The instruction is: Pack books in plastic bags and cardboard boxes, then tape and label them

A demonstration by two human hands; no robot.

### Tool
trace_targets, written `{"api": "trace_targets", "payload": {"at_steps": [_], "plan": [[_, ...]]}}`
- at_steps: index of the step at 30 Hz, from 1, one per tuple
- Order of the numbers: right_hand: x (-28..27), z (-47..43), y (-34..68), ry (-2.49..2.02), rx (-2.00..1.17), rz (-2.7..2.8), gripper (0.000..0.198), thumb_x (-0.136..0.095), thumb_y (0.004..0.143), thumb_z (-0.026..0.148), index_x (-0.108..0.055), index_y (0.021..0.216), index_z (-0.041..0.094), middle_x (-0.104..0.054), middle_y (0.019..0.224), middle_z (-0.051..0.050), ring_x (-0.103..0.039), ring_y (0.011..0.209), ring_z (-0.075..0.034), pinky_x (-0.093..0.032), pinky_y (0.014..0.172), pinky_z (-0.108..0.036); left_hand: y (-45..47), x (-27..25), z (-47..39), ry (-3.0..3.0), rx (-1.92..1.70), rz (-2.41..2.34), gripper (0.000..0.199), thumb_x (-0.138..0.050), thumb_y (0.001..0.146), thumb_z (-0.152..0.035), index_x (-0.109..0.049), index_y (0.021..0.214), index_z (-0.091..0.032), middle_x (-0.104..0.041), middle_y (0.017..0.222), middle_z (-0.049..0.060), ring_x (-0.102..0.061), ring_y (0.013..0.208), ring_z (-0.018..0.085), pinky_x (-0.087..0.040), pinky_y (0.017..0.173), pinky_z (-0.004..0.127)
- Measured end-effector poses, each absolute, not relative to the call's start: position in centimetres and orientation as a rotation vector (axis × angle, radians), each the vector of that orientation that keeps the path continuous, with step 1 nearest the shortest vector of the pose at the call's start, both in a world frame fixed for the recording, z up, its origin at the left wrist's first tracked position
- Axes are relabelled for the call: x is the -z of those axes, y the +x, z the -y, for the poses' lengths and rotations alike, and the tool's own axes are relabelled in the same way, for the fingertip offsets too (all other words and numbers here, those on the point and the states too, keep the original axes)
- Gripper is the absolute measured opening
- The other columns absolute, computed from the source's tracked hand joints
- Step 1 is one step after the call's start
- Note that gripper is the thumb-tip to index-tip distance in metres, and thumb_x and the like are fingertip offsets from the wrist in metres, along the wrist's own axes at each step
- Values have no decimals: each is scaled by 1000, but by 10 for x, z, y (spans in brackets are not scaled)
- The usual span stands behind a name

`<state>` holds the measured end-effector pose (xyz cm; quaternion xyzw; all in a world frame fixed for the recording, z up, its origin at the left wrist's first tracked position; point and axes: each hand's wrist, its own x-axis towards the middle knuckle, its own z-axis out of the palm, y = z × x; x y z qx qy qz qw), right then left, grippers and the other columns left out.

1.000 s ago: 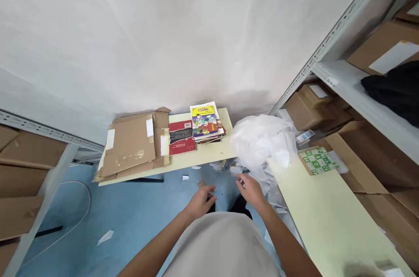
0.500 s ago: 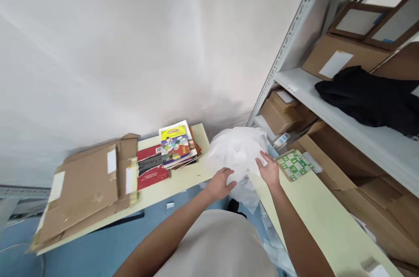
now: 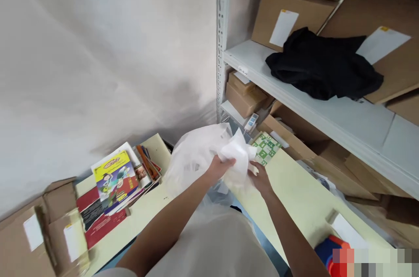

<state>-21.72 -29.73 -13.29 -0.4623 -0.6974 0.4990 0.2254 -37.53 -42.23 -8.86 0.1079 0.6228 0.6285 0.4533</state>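
A thin, white, crumpled sheet is held up between both hands; I cannot tell if it is plastic, foam or paper. My left hand is closed on its left side, thumb pointing right. My right hand pinches its right edge. Just left of and behind the sheet bulges a large, translucent white plastic bag, which hangs over the table corner. Beyond my right hand lies a green-and-white checked booklet.
Left, a colourful book tops a stack beside flattened cardboard. A metal shelf on the right bears boxes and black cloth. A blue-and-red object is on the pale table at lower right.
My view has swung to the right. My hands, open above the plastic bag before, have come closer together and closed on the white sheet, which now stands up between them.
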Motion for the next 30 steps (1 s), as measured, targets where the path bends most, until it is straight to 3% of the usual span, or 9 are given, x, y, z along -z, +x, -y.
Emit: {"api": "trace_targets", "payload": {"at_steps": [3, 5, 8, 11, 13, 18, 23, 27, 30], "plan": [[133, 307, -204, -1200, -1357, 2077, 74, -70, 66, 49, -48, 132, 22, -41, 140, -15, -38, 131, -35, -40, 100, -52, -372, 93, 415, 566, -1388, -1796, 30, -66, 73, -46, -65, 72, -16, -64, 69, 3, -62, 72, 20, -48, 66, 30], [120, 316, -204, -1008, -1442, 2134, 80, -72, 67, 44, -40, 138, 25, -45, 139, -13, -46, 126, -31, -44, 97, -47, -368, 87, 409, 834, -1297, -1637, 30, -63, 76, -45, -67, 81, -16, -66, 77, 4, -62, 78, 20, -49, 71, 30], [107, 326, -207, -1030, -1473, 2068, 59, -68, 74, 42, -54, 128, 23, -65, 115, -10, -62, 103, -28, -51, 86, -42, -362, 79, 402, 1181, -1209, -1403, 33, -67, 73, -44, -68, 93, -18, -66, 98, 8, -61, 94, 23, -49, 84, 33], [111, 334, -196, -1175, -1543, 1809, 33, -63, 78, 43, -68, 103, 21, -71, 95, -7, -65, 91, -25, -52, 83, -39, -360, 87, 397, 1296, -1076, -1566, 25, -64, 76, -40, -66, 89, -18, -66, 94, 8, -61, 93, 24, -48, 88, 37], [117, 341, -182, -1187, -1670, 1595, 31, -68, 74, 44, -70, 96, 22, -71, 91, -6, -66, 88, -24, -53, 82, -38, -358, 98, 395, 1334, -960, -1585, 21, -56, 83, -35, -65, 86, -17, -67, 87, 7, -62, 86, 23, -49, 85, 38], [123, 360, -158, -1224, -1754, 1156, 46, -76, 67, 45, -65, 104, 21, -70, 98, -6, -65, 81, -19, -53, 69, -32, -330, 109, 388, 1695, -782, -1177, 23, -55, 83, -26, -66, 102, -18, -66, 112, 10, -59, 107, 25, -46, 94, 37], [130, 360, -124, -1294, -1568, 770, 33, -66, 77, 47, -68, 90, 17, -71, 82, -6, -66, 83, -21, -52, 71, -32, -305, 113, 372, 1587, -832, -1123, 22, -54, 84, -31, -69, 95, -18, -70, 104, 9, -65, 99, 22, -49, 89, 32], [163, 351, -58, -1372, -1266, 519, 34, -69, 72, 46, -65, 93, 20, -70, 90, -4, -66, 88, -17, -53, 77, -30, -312, 146, 352, 1102, -963, -1681, 36, -49, 85, -44, -66, 92, -14, -72, 83, 9, -69, 74, 20, -53, 70, 29], [204, 347, -4, -1592, -1197, 476, 39, -70, 66, 48, -62, 90, 18, -67, 87, -4, -65, 81, -17, -54, 72, -30, -326, 177, 340, 987, -675, -2084, 32, -44, 86, -40, -64, 86, -15, -69, 70, 6, -66, 58, 17, -51, 61, 26]]}}
